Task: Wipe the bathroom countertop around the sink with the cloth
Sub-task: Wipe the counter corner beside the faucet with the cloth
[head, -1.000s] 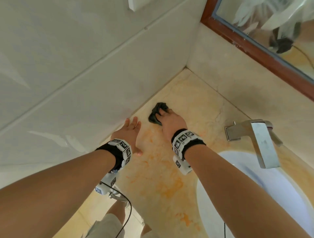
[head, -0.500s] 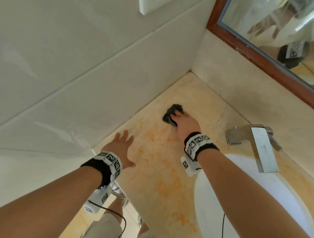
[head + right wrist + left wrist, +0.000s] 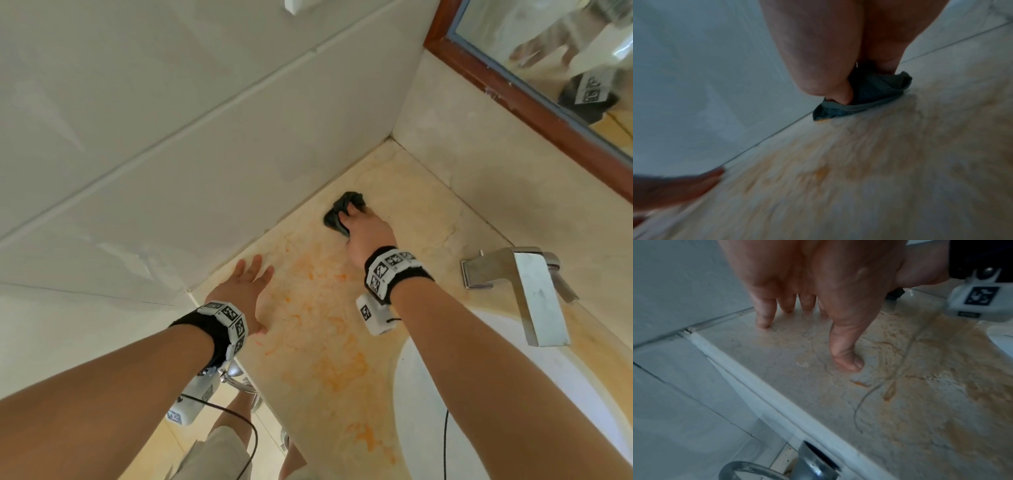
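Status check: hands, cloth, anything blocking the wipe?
Right hand grips dark cloth, pressed on countertop near the back corner. Left hand open, fingertips on the counter. Orange stains unwiped; faucet off to the right, path unobstructed.

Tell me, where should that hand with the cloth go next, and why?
Probably pull the cloth back toward the front edge, across the orange smears. The right hand presses it down near the back corner of the countertop, while most smears lie nearer, between the left hand and the sink.
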Available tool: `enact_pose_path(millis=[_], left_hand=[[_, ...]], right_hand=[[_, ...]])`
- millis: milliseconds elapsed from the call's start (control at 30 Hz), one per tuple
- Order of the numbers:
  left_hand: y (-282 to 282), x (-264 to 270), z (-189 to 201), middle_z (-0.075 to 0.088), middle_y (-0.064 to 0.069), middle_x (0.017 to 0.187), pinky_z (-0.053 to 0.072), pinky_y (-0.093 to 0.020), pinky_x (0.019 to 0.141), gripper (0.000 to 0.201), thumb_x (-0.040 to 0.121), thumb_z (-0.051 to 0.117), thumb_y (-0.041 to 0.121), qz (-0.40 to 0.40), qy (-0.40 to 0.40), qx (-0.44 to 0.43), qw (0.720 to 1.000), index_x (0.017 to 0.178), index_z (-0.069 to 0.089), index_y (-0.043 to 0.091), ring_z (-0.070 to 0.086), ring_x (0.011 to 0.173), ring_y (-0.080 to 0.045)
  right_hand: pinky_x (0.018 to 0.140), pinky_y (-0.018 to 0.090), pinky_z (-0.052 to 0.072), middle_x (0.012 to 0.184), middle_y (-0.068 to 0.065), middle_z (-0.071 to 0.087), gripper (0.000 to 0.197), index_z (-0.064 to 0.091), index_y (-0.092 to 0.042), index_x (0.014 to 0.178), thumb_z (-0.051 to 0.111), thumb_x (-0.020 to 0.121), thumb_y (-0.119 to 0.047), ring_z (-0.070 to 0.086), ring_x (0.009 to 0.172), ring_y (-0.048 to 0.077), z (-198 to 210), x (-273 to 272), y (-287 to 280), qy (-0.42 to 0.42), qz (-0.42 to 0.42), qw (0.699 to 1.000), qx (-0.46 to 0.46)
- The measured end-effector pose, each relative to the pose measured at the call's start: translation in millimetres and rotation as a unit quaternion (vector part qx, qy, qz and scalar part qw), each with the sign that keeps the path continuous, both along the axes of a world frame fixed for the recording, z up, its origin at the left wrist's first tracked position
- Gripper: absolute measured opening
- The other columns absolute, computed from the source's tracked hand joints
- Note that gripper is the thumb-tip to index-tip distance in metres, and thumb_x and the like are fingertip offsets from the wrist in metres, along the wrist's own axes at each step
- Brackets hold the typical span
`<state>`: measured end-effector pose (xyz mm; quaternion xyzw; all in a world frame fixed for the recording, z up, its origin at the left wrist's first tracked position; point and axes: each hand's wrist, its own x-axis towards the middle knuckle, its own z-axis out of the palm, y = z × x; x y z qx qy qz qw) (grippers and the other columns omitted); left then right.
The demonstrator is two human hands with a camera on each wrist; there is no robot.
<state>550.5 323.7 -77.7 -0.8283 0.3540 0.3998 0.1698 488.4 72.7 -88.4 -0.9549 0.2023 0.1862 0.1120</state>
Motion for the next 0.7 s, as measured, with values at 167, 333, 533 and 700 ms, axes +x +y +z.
enact_pose_path(millis=[167, 333, 533, 700], left_hand=[[-1.5, 0.3, 0.2, -0.032, 0.003, 0.157, 0.027, -0.038, 0.118, 0.123, 0.078, 0.077, 0.047, -0.002, -0.001, -0.001, 1.000, 0.153, -0.020, 0.030, -0.016, 0.149, -0.024], [-3.1, 1.5, -1.1, -0.031, 0.002, 0.158, 0.026, -0.038, 0.118, 0.125, 0.077, 0.078, 0.047, -0.003, -0.006, 0.002, 1.000, 0.153, -0.019, 0.029, -0.015, 0.149, -0.025], [-1.2, 2.7, -5.4, -0.033, 0.003, 0.157, 0.032, -0.038, 0.116, 0.126, 0.076, 0.080, 0.046, 0.004, -0.006, -0.001, 1.000, 0.152, -0.019, 0.031, -0.016, 0.149, -0.024], [-2.3, 3.3, -4.1, -0.032, 0.003, 0.157, 0.030, -0.037, 0.117, 0.125, 0.076, 0.080, 0.045, 0.005, -0.002, 0.000, 1.000, 0.153, -0.019, 0.031, -0.016, 0.149, -0.023]], right_hand=[[0.118, 0.037, 0.022, 0.162, -0.004, 0.012, 0.063, 0.023, -0.024, 0.154, 0.049, 0.096, -0.020, 0.013, 0.148, 0.026, 7.1, -36.9, 51.9, 0.010, 0.056, 0.997, 0.051], [0.117, 0.037, 0.025, 0.162, -0.003, 0.012, 0.061, 0.023, -0.023, 0.154, 0.046, 0.097, -0.021, 0.012, 0.148, 0.025, 3.0, -54.3, 69.3, 0.000, 0.064, 0.995, 0.072], [0.116, 0.038, 0.027, 0.161, -0.006, 0.015, 0.062, 0.028, -0.027, 0.152, 0.046, 0.096, -0.009, 0.014, 0.148, 0.024, -6.1, -37.6, 31.0, -0.015, 0.019, 0.998, 0.050], [0.114, 0.038, 0.032, 0.160, -0.001, 0.021, 0.062, 0.031, -0.023, 0.151, 0.053, 0.094, -0.011, 0.025, 0.143, 0.027, -6.2, -0.1, -17.8, 0.002, -0.032, 0.999, 0.002]])
